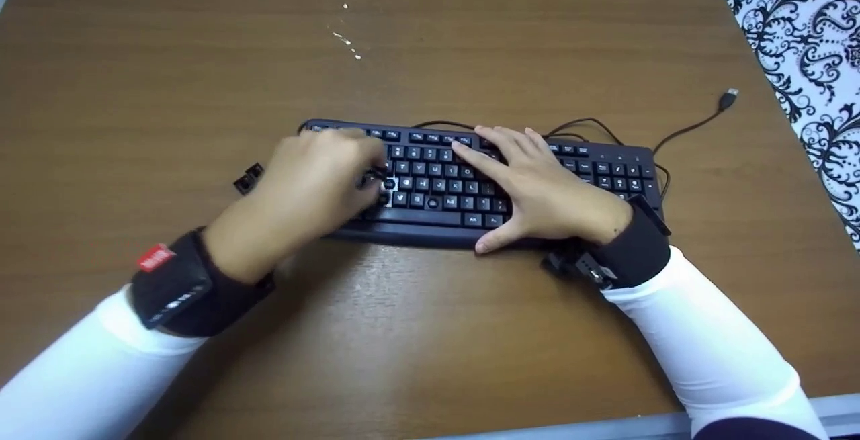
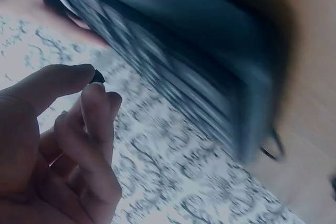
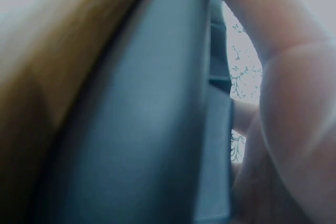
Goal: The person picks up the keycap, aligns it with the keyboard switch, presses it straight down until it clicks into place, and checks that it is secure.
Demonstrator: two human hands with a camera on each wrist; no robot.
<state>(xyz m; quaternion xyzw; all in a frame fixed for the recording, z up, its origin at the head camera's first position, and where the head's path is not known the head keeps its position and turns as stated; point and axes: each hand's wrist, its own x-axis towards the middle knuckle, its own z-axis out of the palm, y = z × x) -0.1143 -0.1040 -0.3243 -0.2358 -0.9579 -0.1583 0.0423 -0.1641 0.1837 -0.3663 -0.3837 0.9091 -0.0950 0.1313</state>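
A black computer keyboard lies on the table, with several keys around its left-middle part lacking their caps. My left hand is over the keyboard's left end. Between thumb and index finger it pinches a small black keycap, seen in the left wrist view. My right hand rests spread across the right-middle keys, its thumb over the front edge. In the right wrist view the keyboard's front edge runs close to the fingers. Keys beneath both hands are hidden.
Small black pieces, seemingly loose keycaps, lie left of the keyboard on the brown wooden table. The keyboard's cable loops behind it and ends in a USB plug at the right. Patterned cloth lies beyond the table's right edge.
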